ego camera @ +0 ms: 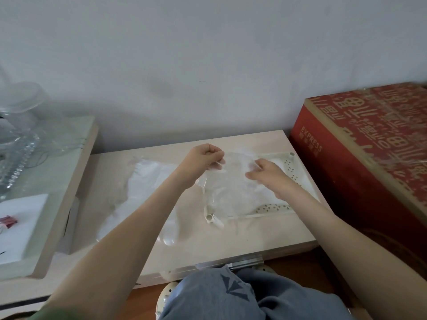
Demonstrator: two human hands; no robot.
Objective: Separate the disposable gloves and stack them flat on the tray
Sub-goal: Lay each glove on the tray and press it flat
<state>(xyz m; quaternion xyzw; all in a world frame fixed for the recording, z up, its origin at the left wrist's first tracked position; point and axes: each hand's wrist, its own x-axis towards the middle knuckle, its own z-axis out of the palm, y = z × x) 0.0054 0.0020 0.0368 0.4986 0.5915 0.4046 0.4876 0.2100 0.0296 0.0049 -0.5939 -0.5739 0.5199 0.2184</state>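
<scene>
Gloves partly sorted, one in my hands over the tray.

My left hand [204,158] and right hand [265,173] each pinch an edge of a clear glove [233,176], holding it above the white tray [275,207]. Some film seems to lie in the tray already; I judge the loose pile [143,181] left on the counter [265,236] remains to be separated.

Thin glossy clear plastic glove [227,181]
</scene>
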